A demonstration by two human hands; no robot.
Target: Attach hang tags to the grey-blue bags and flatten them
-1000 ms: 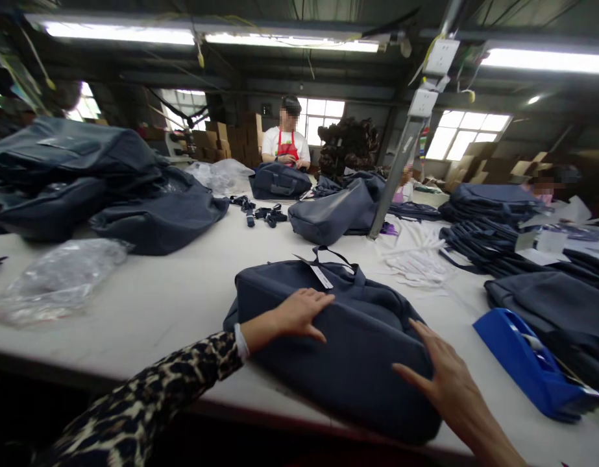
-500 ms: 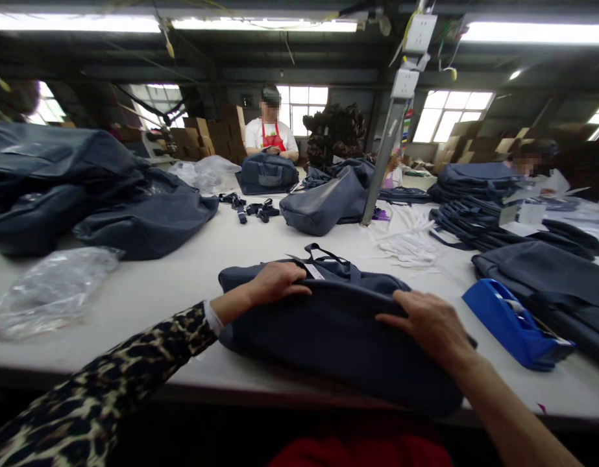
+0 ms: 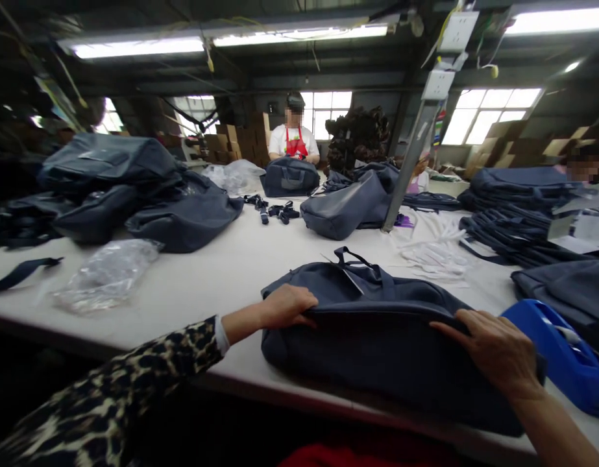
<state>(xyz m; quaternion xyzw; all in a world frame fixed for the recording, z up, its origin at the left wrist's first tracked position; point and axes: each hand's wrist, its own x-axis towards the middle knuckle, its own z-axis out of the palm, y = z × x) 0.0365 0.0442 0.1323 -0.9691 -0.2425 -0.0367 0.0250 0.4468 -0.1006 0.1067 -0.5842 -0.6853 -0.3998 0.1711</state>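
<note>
Two hands ours: left hand [image 3: 288, 305] fingers curled, gripping navy bag [image 3: 377, 350] top edge; right hand [image 3: 496, 350] fingers together, pressing same edge. One blue tape dispenser [image 3: 566, 363] beside.

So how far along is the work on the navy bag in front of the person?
Done: the navy bag lies flat at the table edge. In hand: left hand and right hand grip its upper edge at both ends. Left: the hang tag lies loose; the blue tape dispenser sits untouched.
</note>
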